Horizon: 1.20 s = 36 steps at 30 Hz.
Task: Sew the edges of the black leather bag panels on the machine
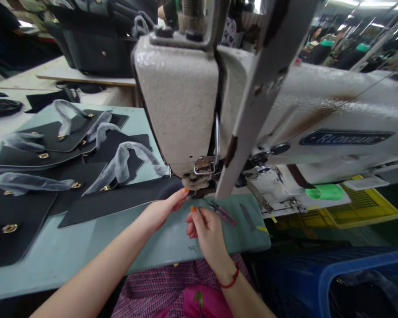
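My left hand is at the sewing machine head, its thumb and fingers pinched close below the presser area. What they pinch is too small or hidden to tell. Beside it lies a black bag panel, its right end reaching under the head, with a plastic-wrapped handle resting across its far edge. My right hand, a red cord on the wrist, hovers over the table with thumb and fingertips pressed together. Anything between them cannot be made out. Pink-handled thread snips lie just beyond it.
Several black panels with wrapped handles overlap on the pale green table. A metal bar slants past the machine head. A green dish and yellow crate are to the right, with a blue basket below.
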Tool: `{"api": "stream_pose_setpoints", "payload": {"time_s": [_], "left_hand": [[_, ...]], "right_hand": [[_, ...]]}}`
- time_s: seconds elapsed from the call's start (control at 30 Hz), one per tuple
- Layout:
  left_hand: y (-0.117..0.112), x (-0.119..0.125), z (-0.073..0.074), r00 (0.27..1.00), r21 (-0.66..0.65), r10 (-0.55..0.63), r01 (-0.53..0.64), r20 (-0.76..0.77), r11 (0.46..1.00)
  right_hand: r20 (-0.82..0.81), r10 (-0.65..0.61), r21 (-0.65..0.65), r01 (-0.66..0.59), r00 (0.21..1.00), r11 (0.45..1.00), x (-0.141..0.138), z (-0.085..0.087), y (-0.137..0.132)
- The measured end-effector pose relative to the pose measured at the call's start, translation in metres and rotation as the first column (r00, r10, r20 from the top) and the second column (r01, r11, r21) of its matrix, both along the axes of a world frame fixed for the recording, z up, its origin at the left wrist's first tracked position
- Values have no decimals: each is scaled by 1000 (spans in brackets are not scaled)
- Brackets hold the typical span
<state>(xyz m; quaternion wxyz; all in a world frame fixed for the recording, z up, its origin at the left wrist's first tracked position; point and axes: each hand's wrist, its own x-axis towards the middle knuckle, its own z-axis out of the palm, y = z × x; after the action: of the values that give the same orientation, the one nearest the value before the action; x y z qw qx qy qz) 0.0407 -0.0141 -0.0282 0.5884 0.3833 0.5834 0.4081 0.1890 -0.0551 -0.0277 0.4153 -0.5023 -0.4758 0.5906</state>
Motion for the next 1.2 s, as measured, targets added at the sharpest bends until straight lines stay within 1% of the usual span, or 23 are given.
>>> {"api": "stream_pose_setpoints", "payload": {"time_s": [0.1, 0.17, 0.27, 0.33, 0.43, 0.5, 0.6, 0.8, 0.97, 1.2], "left_hand": [[3, 0, 2, 1000, -33, -1, 1, -8, 999], [5, 1, 3, 1000, -30, 4, -4, 1, 1000], [7, 2, 4, 1000, -19, -2, 2, 30, 1000], [8, 2, 4, 999, -9, -6, 6, 40, 1000], [10, 3, 2, 998, -9, -7, 8, 63, 1000], [10, 3, 1, 994, -10, -5, 6, 108, 1000], [12, 3, -1, 987, -5, -2, 3, 162, 1000], [14, 4, -3, 983, -5, 24, -23, 180, 1000], [14, 8, -3, 977, 3, 80, -82, 199, 997], [9, 17, -5, 951, 26, 206, -218, 229, 976]], "right_hand": [[23, 40, -67, -38, 999, 997, 5, -21, -17], [54, 50, -96, -44, 997, 994, 8, -35, -26], [121, 73, -89, -63, 990, 994, 10, -50, -33], [173, 101, -62, -92, 980, 994, 10, -56, -36], [225, 130, -38, -124, 966, 992, 10, -59, -37], [242, 138, -35, -133, 960, 990, 11, -60, -37], [246, 145, -30, -142, 958, 989, 11, -60, -36], [239, 145, -9, -147, 960, 989, 12, -61, -37], [260, 148, 9, -155, 954, 988, 13, -64, -39], [259, 146, 23, -157, 955, 987, 14, -64, -38]]}}
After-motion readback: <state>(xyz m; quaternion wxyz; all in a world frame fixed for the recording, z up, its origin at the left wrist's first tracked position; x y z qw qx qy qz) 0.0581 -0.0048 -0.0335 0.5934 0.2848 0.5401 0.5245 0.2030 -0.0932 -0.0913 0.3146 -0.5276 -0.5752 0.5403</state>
